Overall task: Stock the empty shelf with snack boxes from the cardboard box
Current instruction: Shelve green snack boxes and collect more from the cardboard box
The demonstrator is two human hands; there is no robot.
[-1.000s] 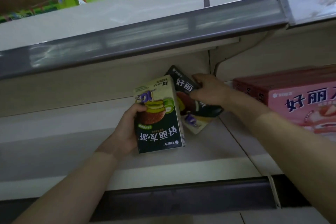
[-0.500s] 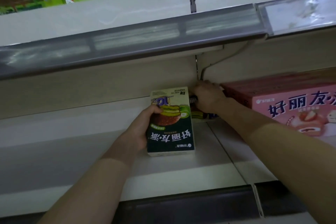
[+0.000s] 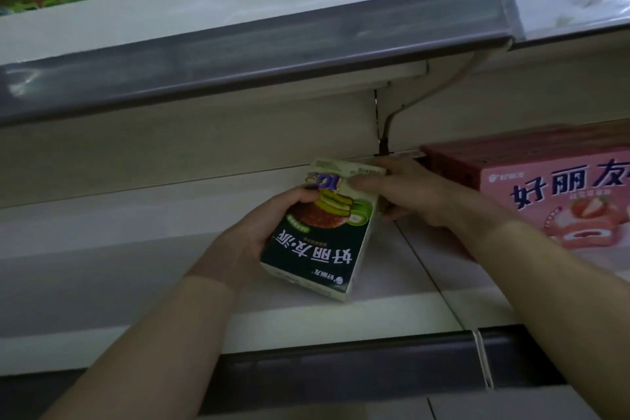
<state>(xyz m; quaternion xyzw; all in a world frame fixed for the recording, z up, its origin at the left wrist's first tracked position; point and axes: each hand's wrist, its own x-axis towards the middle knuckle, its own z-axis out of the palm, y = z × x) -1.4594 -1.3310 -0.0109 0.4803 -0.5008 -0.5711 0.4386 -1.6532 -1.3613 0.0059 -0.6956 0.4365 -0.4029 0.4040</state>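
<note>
A dark green snack box (image 3: 324, 242) with a cream side and green-filled pies printed on it is tilted over the white shelf (image 3: 136, 249), its lower corner near the shelf's front. My left hand (image 3: 252, 235) grips its left edge, thumb on the printed face. My right hand (image 3: 419, 194) reaches in from the right. Its fingers lie across the box's top right corner and its thumb sits at the right side. The second dark box is hidden behind this box and my right hand.
Pink strawberry snack boxes (image 3: 562, 194) stand on the shelf just right of my right hand. The upper shelf's grey price rail (image 3: 238, 68) hangs low overhead. A bracket with a cable (image 3: 381, 133) runs down the back wall. A dark front rail (image 3: 341, 372) edges the shelf.
My right hand left the dark box at the back of the shelf and came onto the green box's top corner. The green box tilted, its bottom swinging right.
</note>
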